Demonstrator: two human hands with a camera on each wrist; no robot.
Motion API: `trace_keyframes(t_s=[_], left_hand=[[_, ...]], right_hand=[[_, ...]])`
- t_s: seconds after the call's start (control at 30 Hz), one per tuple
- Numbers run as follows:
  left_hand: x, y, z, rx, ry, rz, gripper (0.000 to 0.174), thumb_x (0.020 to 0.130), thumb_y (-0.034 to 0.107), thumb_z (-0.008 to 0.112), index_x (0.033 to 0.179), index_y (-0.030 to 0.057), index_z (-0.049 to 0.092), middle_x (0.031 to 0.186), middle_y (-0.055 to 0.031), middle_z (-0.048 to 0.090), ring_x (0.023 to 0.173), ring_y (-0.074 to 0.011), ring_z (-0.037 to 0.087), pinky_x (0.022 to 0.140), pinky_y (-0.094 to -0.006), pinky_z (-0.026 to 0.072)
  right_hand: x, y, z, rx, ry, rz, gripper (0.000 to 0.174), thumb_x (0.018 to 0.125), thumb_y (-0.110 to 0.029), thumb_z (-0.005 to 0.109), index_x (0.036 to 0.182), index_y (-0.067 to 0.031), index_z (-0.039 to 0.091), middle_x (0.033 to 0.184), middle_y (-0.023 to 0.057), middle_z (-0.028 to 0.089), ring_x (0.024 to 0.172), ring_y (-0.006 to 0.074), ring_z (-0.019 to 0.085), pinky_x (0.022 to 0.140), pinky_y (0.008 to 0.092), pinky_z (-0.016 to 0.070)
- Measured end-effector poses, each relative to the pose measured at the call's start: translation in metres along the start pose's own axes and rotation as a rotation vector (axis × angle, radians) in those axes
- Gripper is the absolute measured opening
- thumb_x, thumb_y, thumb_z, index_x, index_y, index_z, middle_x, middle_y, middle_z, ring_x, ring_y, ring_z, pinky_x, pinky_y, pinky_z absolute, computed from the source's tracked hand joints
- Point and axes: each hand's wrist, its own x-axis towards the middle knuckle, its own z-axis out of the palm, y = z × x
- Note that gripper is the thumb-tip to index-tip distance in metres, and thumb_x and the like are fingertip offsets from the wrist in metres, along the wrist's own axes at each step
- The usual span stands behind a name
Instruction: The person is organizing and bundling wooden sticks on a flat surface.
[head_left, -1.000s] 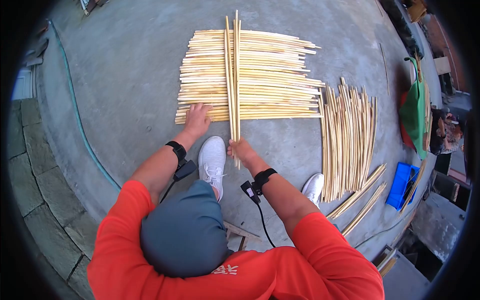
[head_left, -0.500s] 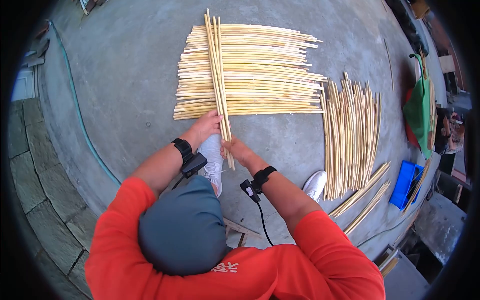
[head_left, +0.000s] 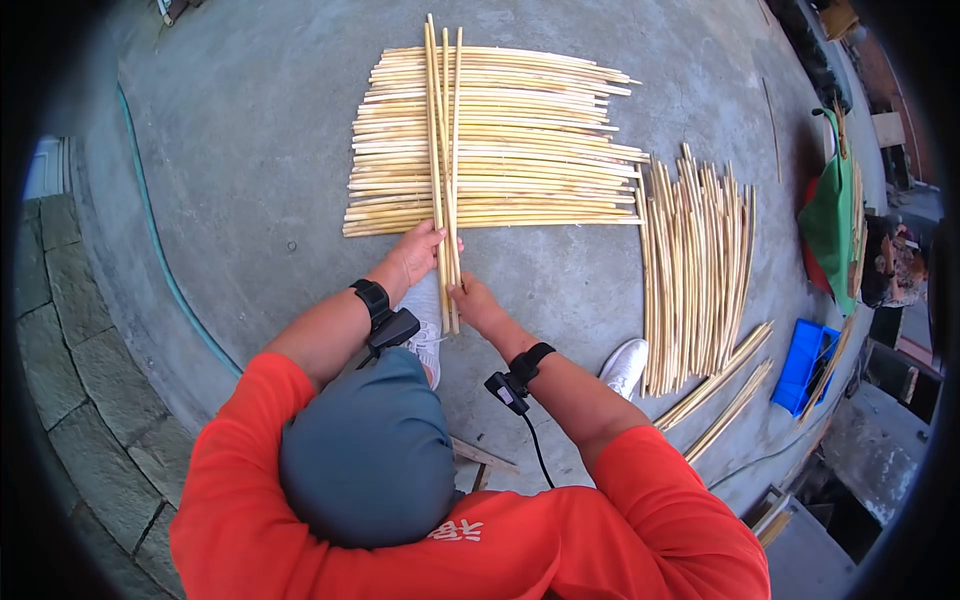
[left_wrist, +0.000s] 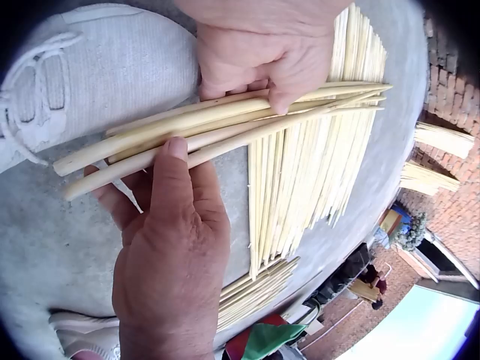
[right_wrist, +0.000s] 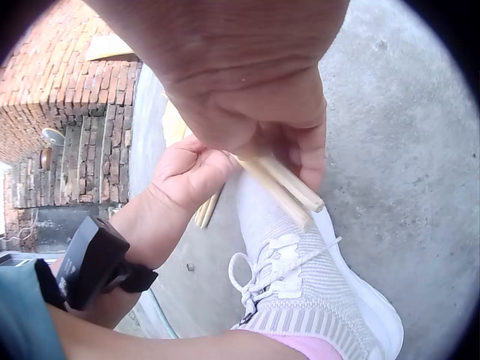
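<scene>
Sticks (head_left: pixel 437 165) are now also in the left grip (head_left: pixel 415 251).

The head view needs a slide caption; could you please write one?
Left-hand grip and right-hand grip hold long, pale-yellow wooden sticks over a row of similar sticks on grey concrete.

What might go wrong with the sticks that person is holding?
The held sticks cross each other instead of lining up, so one might slip out of the left hand or right hand. Their far ends reach over the stick mat, so dropping them might knock it crooked. Their near ends are close to a white shoe, so a falling stick might bump that foot.
</scene>
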Motion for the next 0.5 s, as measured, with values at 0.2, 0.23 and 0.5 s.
trace_keyframes(t_s=[0.2,0.23,0.5], left_hand=[[0.0,0.004,0.003,-0.025,-0.007,-0.028,0.027,0.089,0.015,0.045,0.113,0.004,0.04,0.096,-0.0132,0.056,0.09,-0.0242,0.057,0.079,-0.0404,0.0479],[0.001,0.004,0.002,-0.028,-0.004,-0.028,0.027,0.089,0.015,0.045,0.113,0.004,0.04,0.096,-0.0132,0.056,0.09,-0.0242,0.057,0.079,-0.0404,0.0479],[-0.001,0.006,0.014,0.102,0.066,-0.002,0.019,0.085,0.013,0.052,0.099,0.006,0.042,0.088,-0.0096,0.055,0.081,-0.0177,0.056,0.071,-0.0348,0.049]], right_hand=[[-0.001,-0.017,-0.007,-0.217,0.072,0.007,0.025,0.081,-0.024,0.052,0.087,0.0002,0.051,0.077,0.0229,0.058,0.071,0.034,0.059,0.061,0.0405,0.0469],[-0.001,-0.018,-0.007,-0.28,0.09,-0.025,0.024,0.08,-0.023,0.052,0.086,-0.0001,0.051,0.078,0.0236,0.058,0.073,0.0366,0.058,0.064,0.0422,0.0458],[-0.005,-0.032,-0.004,-0.384,0.085,-0.054,0.025,0.077,-0.021,0.054,0.091,-0.0014,0.051,0.079,0.0239,0.058,0.078,0.0416,0.055,0.069,0.0466,0.0435]])
